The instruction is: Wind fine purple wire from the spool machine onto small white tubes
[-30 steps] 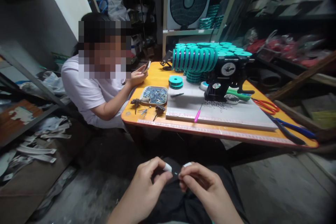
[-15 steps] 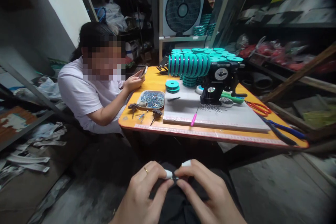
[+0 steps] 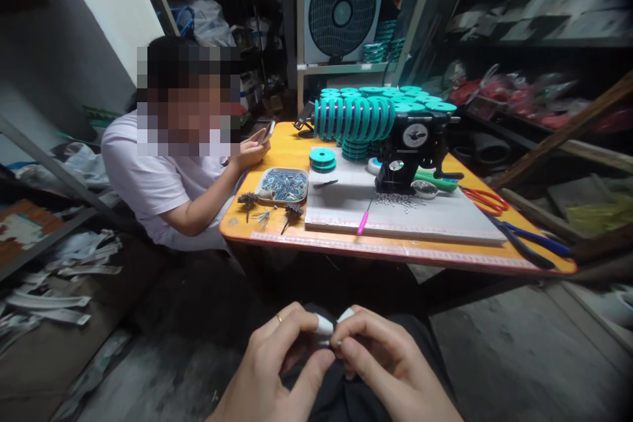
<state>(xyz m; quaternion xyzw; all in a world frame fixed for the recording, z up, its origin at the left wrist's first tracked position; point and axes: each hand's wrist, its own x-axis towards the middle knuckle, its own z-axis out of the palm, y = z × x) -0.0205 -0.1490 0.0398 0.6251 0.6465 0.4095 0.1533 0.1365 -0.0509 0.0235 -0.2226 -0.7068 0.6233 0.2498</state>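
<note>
My left hand [image 3: 277,359] and my right hand [image 3: 390,356] meet above my lap, fingertips almost touching. A tiny thin pale piece [image 3: 324,343] shows between them; its kind is too small to tell. Right thumb and index finger are pinched at its right end. The left thumb and index finger curl around its other end, where the contact is partly hidden. White coverings wrap the left index fingertip [image 3: 324,325] and a right fingertip [image 3: 345,314]. On the left hand sits a gold ring [image 3: 279,318].
The yellow table [image 3: 235,221] ahead bears a tray of small bluish pieces [image 3: 284,186], a grey board [image 3: 336,214], a black winding machine with teal spools [image 3: 353,120], a pink-handled tool [image 3: 363,223] and pliers [image 3: 537,237]. A person [image 3: 148,171] sits at left holding a phone [image 3: 268,133].
My hands have drawn closer together, and the right fingertips now overlap the small piece's end. The left thumb has moved slightly down and right. The view has shifted a little.
</note>
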